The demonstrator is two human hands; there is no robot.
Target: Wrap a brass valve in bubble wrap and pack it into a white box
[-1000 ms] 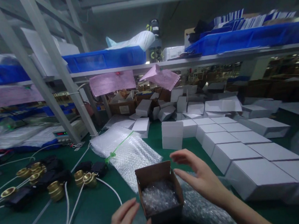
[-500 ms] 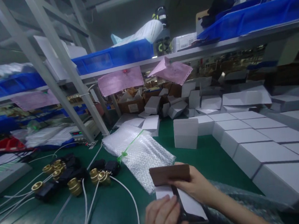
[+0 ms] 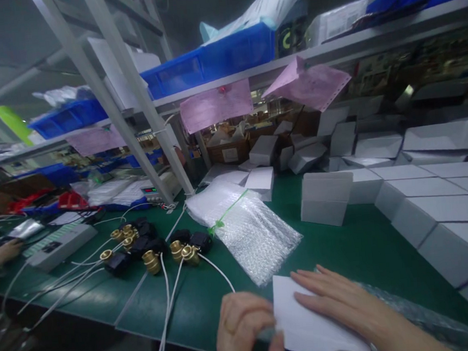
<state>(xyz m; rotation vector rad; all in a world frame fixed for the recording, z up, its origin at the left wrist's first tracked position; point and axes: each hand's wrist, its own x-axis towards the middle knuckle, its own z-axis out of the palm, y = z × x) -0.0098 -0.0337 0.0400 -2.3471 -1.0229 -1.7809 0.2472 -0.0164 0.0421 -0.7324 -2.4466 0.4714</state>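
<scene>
White box (image 3: 302, 322) sits at bottom centre on the green tabletop (image 3: 371, 240), near edge cut off by frame, lid side up. Right hand (image 3: 352, 307) lies over the top of it, grip open, fingers stretched flat across the white face, thumb toward the near side. Left hand (image 3: 245, 330) is at the box's left end, fingers curled; motion blur plus a dark patch between thumb and fingers, so cannot tell whether that grip is closed on anything. Ring on one left finger. Clear bubble wrap (image 3: 429, 306) runs beside the right forearm. Just beyond the box: flat bubble wrap stack (image 3: 247, 229) with a green tie (image 3: 217, 227) across it. Left of the stack, brass fittings (image 3: 151, 262) with black housings (image 3: 201, 241) and white cables (image 3: 166, 290) trailing to the near edge. Upright white carton (image 3: 326, 197) stands beyond the right hand, apart from it; closed white boxes (image 3: 437, 201) in rows to the right. Shelf (image 3: 329, 51) above carries a blue bin (image 3: 215, 57), pink sheets (image 3: 215, 106) hang below. Far left, a co-worker's hand (image 3: 5, 253) near a grey device (image 3: 62, 245)
</scene>
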